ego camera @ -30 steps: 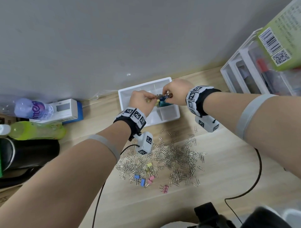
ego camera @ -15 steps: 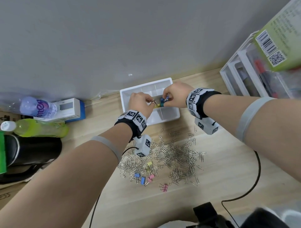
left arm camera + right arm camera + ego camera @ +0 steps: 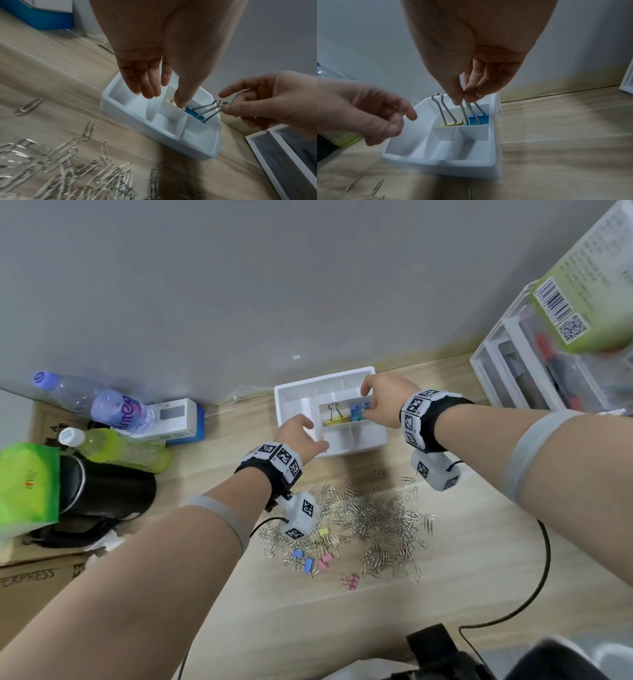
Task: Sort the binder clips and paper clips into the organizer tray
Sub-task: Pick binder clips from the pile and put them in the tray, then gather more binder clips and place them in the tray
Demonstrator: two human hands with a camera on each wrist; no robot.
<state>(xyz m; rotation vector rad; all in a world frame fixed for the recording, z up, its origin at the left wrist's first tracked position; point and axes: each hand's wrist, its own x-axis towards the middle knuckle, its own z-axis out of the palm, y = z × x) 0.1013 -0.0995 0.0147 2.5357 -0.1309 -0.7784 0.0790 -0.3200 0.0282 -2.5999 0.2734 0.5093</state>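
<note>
The white organizer tray [image 3: 297,405] stands against the wall. In its back middle compartment a yellow binder clip [image 3: 334,421] stands upright beside a blue binder clip [image 3: 356,413]. My right hand [image 3: 367,407] pinches the wire handles of the blue binder clip [image 3: 478,119] between thumb and fingers [image 3: 471,93]. My left hand [image 3: 313,433] hovers over the tray's near left part with relaxed fingers [image 3: 149,88], holding nothing and clear of the yellow clip [image 3: 452,123]. A heap of silver paper clips [image 3: 370,515] lies on the wooden desk in front of the tray, with small coloured binder clips [image 3: 308,564] at its near edge.
Two bottles [image 3: 123,450], a blue and white box [image 3: 178,419] and a black bag [image 3: 102,501] crowd the left. A clear drawer unit [image 3: 534,378] with a green box on top stands at the right. A black cable [image 3: 534,587] curves over the desk.
My left hand has let go of the yellow clip, which now stands in the tray, and has drawn back toward me. My right hand keeps its pinch on the blue clip, now lower in the compartment.
</note>
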